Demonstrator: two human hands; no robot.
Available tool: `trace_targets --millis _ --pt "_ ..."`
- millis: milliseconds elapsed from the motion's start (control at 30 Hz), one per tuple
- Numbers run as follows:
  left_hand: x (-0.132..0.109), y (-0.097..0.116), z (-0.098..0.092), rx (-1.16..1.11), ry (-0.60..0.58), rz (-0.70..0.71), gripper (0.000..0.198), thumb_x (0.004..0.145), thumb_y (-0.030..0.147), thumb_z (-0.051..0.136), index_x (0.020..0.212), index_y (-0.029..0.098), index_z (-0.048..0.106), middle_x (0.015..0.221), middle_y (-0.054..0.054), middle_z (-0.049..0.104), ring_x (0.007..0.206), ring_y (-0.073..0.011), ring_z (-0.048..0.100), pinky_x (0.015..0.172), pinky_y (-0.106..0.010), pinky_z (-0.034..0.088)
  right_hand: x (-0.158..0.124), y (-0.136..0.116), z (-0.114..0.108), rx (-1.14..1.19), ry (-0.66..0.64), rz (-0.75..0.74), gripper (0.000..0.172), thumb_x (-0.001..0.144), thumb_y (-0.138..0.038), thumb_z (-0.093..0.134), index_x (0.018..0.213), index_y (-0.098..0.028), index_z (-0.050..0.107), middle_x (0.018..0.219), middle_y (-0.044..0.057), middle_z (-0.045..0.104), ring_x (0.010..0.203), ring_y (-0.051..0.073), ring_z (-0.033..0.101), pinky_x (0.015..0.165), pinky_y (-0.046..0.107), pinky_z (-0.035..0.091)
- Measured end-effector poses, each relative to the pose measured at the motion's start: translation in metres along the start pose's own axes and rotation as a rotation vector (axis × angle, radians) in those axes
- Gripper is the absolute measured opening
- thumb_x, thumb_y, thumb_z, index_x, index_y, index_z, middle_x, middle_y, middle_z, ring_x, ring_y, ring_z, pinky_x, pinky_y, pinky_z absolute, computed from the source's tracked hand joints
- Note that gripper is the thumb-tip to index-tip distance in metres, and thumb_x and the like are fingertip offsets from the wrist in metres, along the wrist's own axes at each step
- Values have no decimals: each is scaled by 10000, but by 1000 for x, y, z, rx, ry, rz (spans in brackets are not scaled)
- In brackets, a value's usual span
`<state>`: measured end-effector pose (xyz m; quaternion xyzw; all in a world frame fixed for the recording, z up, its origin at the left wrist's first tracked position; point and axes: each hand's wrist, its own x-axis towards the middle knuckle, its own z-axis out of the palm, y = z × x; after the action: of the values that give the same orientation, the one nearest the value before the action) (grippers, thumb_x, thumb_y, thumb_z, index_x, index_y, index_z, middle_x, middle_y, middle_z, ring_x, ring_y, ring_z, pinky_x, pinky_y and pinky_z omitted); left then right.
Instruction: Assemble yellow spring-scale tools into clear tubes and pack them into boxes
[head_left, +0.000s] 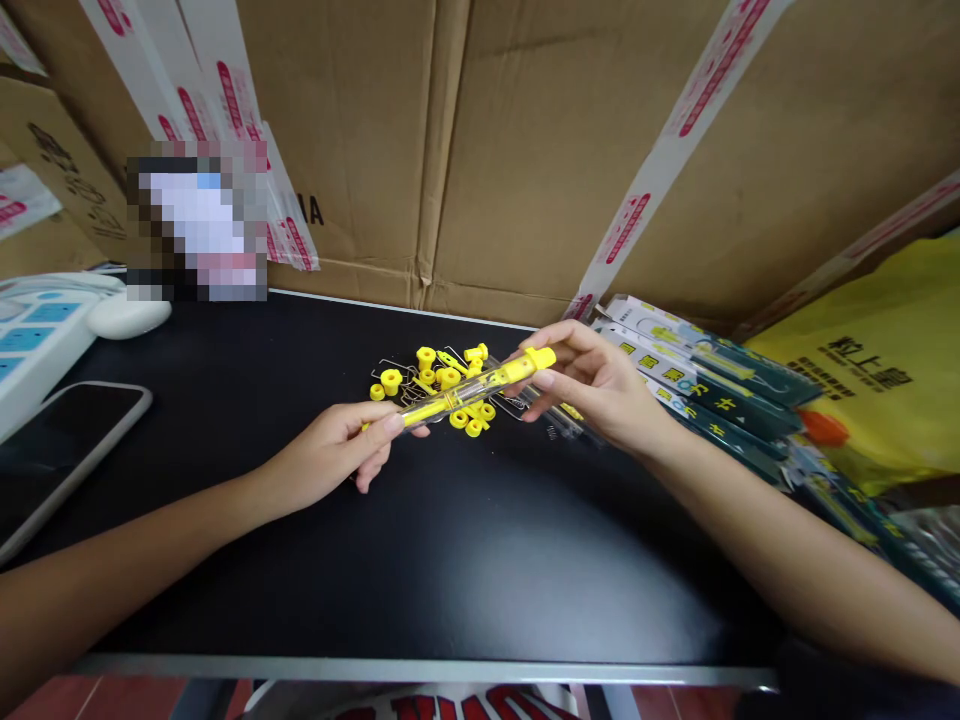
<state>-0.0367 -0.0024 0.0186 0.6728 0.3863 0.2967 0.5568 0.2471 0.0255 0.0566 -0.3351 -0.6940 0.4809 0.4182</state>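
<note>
A clear tube spring scale (457, 392) with yellow ends and a spring inside is held at a slant above the table. My left hand (330, 450) pinches its lower left end between thumb and fingers. Around the yellow cap at the upper right end, my right hand (592, 385) has its thumb and fingers closed. Behind and below the scale lies a pile of small yellow caps (448, 378), mixed with thin bent wire hooks. Beside my right hand, clear tubes (574, 425) and a small loose spring (552, 433) rest on the table, partly hidden.
Packaged spring scales (697, 370) are stacked at the right, near a yellow bag (877, 370). On the left are a phone (67, 450), a power strip (37, 330) and a white rounded object (131, 313). Large cardboard boxes (525, 150) line the back of the black table (450, 570).
</note>
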Motion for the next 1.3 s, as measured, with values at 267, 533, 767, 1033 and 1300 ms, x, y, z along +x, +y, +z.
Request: trace_targets --millis 267,533,767,1033,1300 --pt "10 0 -3 -295 40 -80 403 816 407 661 1122 146 639 731 -50 697 730 -189 693 729 -350 575 10 10 -15 137 143 115 272 824 -316 676 1047 -233 543 916 3 667 762 141 712 595 243 620" --pt "2 -1 -1 149 188 94 379 806 345 682 1156 209 632 990 -73 721 709 -161 681 695 -301 566 12 13 -19 96 233 96 215 871 -335 599 1052 -248 523 884 1 660 728 123 706 623 239 619" --pt "3 1 7 -110 102 166 422 891 410 574 1261 208 549 1275 -134 614 1076 -239 649 924 -355 519 5 7 17 172 41 120 298 828 -347 672 1064 -228 534 910 5 658 760 126 694 628 257 617" --pt "5 7 17 -319 96 -28 464 844 301 641 1276 191 512 959 -56 663 641 -126 666 617 -281 578 21 0 36 -306 -114 -91 346 868 -333 617 1165 -179 527 994 58 667 806 134 639 633 243 522" --pt "5 7 4 -376 276 -143 376 828 271 658 1186 194 573 944 -33 632 645 -106 652 594 -259 600 9 -12 10 -1555 -276 194 175 873 -265 516 847 -189 671 870 72 728 768 227 681 581 288 420"
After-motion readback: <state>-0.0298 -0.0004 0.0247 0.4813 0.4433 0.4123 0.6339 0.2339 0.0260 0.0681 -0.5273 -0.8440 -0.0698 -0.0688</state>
